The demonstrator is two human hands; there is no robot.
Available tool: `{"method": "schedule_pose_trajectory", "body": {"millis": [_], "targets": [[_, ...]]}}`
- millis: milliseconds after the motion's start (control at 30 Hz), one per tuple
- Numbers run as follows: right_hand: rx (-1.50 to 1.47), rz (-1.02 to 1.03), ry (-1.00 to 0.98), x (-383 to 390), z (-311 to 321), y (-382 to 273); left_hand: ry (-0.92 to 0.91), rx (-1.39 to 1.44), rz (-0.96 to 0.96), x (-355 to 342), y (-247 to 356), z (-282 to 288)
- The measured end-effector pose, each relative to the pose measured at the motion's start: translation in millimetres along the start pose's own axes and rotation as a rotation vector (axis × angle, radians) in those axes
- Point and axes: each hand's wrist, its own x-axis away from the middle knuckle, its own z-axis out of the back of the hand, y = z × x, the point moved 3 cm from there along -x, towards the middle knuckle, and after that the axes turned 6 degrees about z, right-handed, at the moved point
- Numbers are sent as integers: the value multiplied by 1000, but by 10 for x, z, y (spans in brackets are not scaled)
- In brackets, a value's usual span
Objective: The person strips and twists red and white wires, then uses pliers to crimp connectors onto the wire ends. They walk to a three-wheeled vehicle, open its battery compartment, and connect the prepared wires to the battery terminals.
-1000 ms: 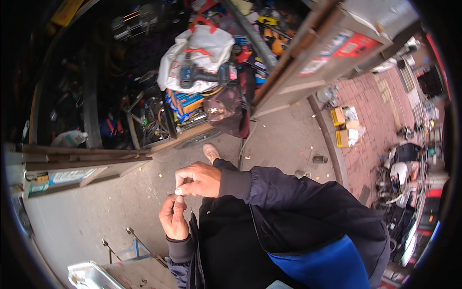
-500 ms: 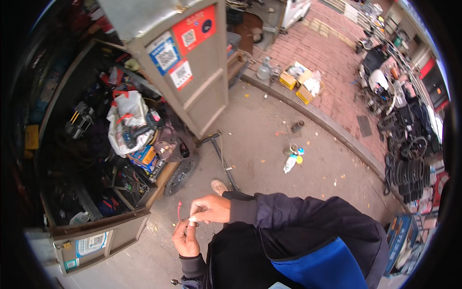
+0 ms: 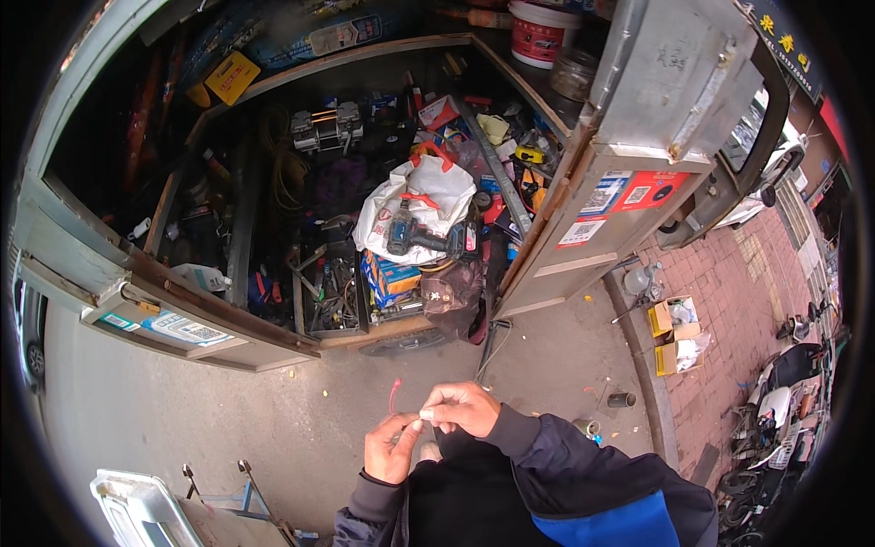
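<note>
My left hand (image 3: 390,447) and my right hand (image 3: 465,408) meet at the bottom centre, thumbs and fingers pinched together on something too small to make out. My dark jacket sleeves with grey cuffs come up from the lower right and below. Beyond my hands stands an open metal cabinet (image 3: 365,40), crowded with tools. A cordless drill (image 3: 428,241) lies on a white bag (image 3: 378,223) with red handles, above a dark maroon bag (image 3: 451,301). A thin red strip (image 3: 395,392) shows on the pavement just above my left hand.
An open door (image 3: 574,255) bears stickers. A white bucket (image 3: 538,41) sits top right. At right, yellow boxes (image 3: 665,360) rest on brick pavement (image 3: 729,410) past a kerb, near parked scooters (image 3: 779,401). A silver metal lid (image 3: 132,506) is at lower left.
The view swung toward the street half a second ago and has come back to face the cabinet, showing more of its top. My hands stay pinched together, now lower and further right in the picture.
</note>
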Motion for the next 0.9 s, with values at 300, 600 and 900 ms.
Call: {"method": "schedule_pose_trajectory", "body": {"millis": [300,600,900], "targets": [[6,-22,22,-771,413,7,72,-30,134,-746,-136,56],[227,-22,-37,-1143,641,-114,80,81,140,-1082,-191,49],[544,246,21,-1368,180,-224,64,116,204,-1015,-310,465]]}}
